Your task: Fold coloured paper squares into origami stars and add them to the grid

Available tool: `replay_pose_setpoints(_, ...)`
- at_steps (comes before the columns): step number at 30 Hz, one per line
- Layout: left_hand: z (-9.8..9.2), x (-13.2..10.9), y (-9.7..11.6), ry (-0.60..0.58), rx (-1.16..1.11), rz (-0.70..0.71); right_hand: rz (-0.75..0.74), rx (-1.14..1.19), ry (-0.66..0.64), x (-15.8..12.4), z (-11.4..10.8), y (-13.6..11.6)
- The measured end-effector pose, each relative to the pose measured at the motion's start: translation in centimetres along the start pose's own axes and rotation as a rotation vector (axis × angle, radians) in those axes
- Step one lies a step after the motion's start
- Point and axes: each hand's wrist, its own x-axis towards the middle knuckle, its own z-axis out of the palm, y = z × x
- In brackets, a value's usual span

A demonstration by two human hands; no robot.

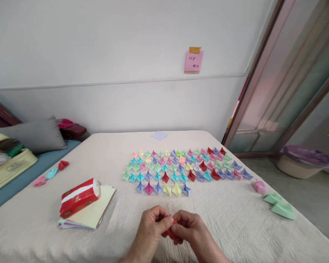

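My left hand (150,228) and my right hand (190,230) meet low in the middle of the view, just above the cream tablecloth (235,226). Both pinch a small piece of red folded paper (170,232), mostly hidden between the fingers. Beyond my hands, several small folded paper shapes (181,168) in many colours lie in rows on the cloth.
A red tissue pack (79,197) rests on a stack of coloured paper sheets (94,213) at the left. Loose folded pieces lie at the left edge (51,172) and right edge (279,206). A pale sheet (159,135) lies at the far side; a pink note (193,60) hangs on the wall.
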Motion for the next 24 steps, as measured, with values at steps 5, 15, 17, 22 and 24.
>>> replay_pose_setpoints(5, 0.0, 0.1, 0.0, -0.051, -0.065, 0.108, -0.058, 0.005, 0.057, 0.0, -0.4, -0.6)
replay_pose_setpoints(15, -0.5, 0.0, 0.0, -0.046, 0.032, 0.175, -0.2, -0.109, 0.05, -0.4, 0.2, -1.0)
replay_pose_setpoints(17, -0.4, -0.1, 0.3, -0.071, -0.031, 0.129, -0.155, -0.104, 0.031, -0.4, 0.1, -1.1)
replay_pose_setpoints(22, 0.0, -0.3, 1.1, -0.118, -0.081, 0.044, -0.084, 0.013, 0.063, -0.3, -0.5, -0.9)
replay_pose_setpoints(24, 0.2, -0.4, 1.2, -0.104, -0.066, 0.045, -0.086, 0.039, 0.069, -0.3, -0.5, -0.7)
